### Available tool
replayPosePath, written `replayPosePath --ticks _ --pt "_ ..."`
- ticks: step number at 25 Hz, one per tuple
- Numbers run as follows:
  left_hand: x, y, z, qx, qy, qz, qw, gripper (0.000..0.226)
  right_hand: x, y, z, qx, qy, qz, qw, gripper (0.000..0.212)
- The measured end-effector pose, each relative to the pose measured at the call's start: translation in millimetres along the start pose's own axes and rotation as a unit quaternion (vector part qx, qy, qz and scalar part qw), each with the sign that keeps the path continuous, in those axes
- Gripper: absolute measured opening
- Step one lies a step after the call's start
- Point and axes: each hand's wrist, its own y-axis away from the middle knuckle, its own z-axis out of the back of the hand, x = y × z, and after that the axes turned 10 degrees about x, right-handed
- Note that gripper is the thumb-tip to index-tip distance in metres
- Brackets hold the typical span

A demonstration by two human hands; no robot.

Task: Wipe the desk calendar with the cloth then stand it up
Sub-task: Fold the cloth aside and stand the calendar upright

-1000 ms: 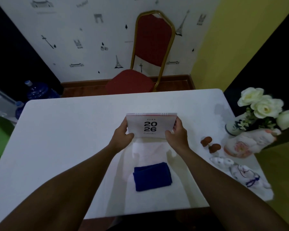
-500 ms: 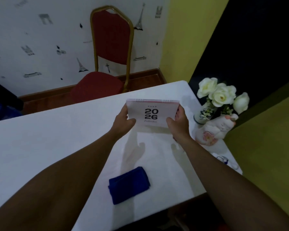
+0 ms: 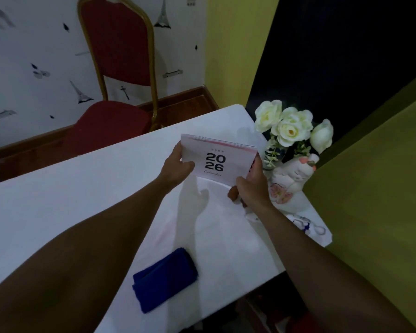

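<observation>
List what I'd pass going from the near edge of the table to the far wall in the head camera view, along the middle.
Blue cloth lying folded on the white table → left hand → desk calendar held up between both hands → red chair → patterned wall.

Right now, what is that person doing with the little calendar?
The person is holding the calendar up off the white table with both hands, the left hand on one side and the right hand on the other. Its cover, which says 2026, faces them. The folded blue cloth lies untouched on the table nearer to them, so no wiping is happening at this moment. White flowers and a pale figurine stand just beside the calendar.
</observation>
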Motion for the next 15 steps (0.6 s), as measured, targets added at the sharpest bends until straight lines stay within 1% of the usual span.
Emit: replayPosePath --ticks 2,5,8,11,15 --pt "8 2 0 -0.007 -0.017 0.001 1.0 0.073 -3 2 -1 -0.019 0.001 0.003 1.0 0.085" --pt "22 10 -5 -0.038 -0.033 0.002 0.999 0.067 -11 8 -5 -0.068 -0.03 0.015 0.997 0.072" --pt "28 16 -11 -0.038 -0.028 -0.008 0.999 0.069 -12 14 -9 -0.062 -0.04 0.003 0.997 0.072" --pt "25 14 -12 -0.032 -0.029 0.002 0.999 0.072 -15 14 -7 -0.049 -0.047 -0.002 0.998 0.07" --pt "19 9 -17 -0.013 -0.04 0.005 0.999 0.075 -26 16 -3 -0.06 -0.043 0.0 0.997 0.071"
